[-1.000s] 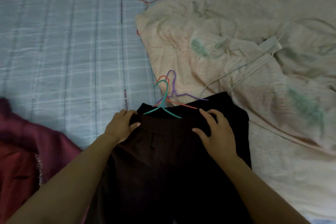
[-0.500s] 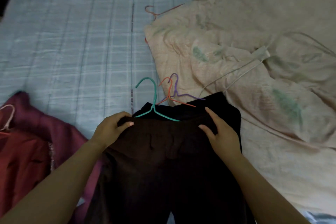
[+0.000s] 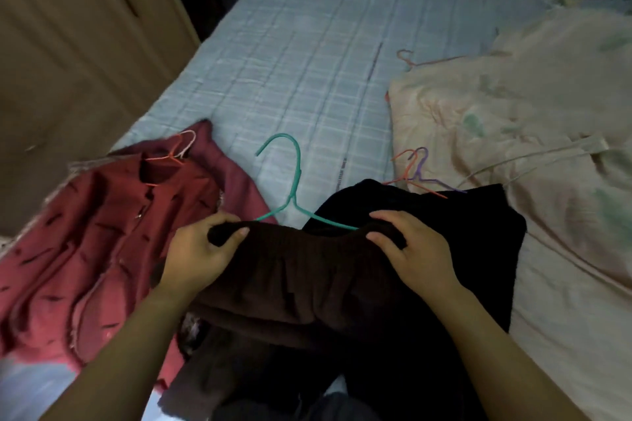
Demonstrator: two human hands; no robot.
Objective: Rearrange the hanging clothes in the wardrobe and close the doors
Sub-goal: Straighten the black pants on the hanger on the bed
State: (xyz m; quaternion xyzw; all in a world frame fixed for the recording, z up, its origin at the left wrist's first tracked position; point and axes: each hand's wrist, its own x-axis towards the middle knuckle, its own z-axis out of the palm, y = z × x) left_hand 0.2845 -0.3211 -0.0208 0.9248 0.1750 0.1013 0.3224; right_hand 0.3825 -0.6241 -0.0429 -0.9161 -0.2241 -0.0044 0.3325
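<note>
Brown garment (image 3: 301, 270): nearest the camera, over the near edge of the bed. Its gathered waistband is raised and stretched between the 2 hands, and the rest folds down toward the camera.
Left hand (image 3: 196, 255): grips the left end of the waistband. Fingers (image 3: 219, 219) are curled over the far side, with the thumb pressed on the near side.
Right hand (image 3: 415, 251): grips the right end of the waistband. The fingers are curled over the top edge, the thumb is tucked on the near face, and cloth is bunched between them.
Green hanger (image 3: 294, 181): just beyond the waistband, hook pointing away. 1 arm runs behind the waistband between the hands; the other ends near the left hand. Contact with either hand: cannot tell.
Black garment (image 3: 485, 236): under and behind the brown garment, spread to the right of the right hand.
Red shirt (image 3: 89, 232): left of the left hand, flat, dark flecks, collar away. An orange hanger (image 3: 167, 158) sits in the collar.
Maroon garment (image 3: 236, 181): under the shirt, showing along its right edge.
Orange and purple hangers (image 3: 415, 166): 2 hooks together, at the far edge of the black garment, touching the quilt's edge.
Quilt (image 3: 513, 106): cream, crumpled, on the right half of the bed. A white cord (image 3: 533, 161) lies across it.
Pink hanger (image 3: 408, 58): hook on the sheet, arm running along the quilt's far corner.
Sheet (image 3: 301, 55): pale blue check, covering the bed.
Beige panel (image 3: 68, 44): upright beside the bed's left edge.
</note>
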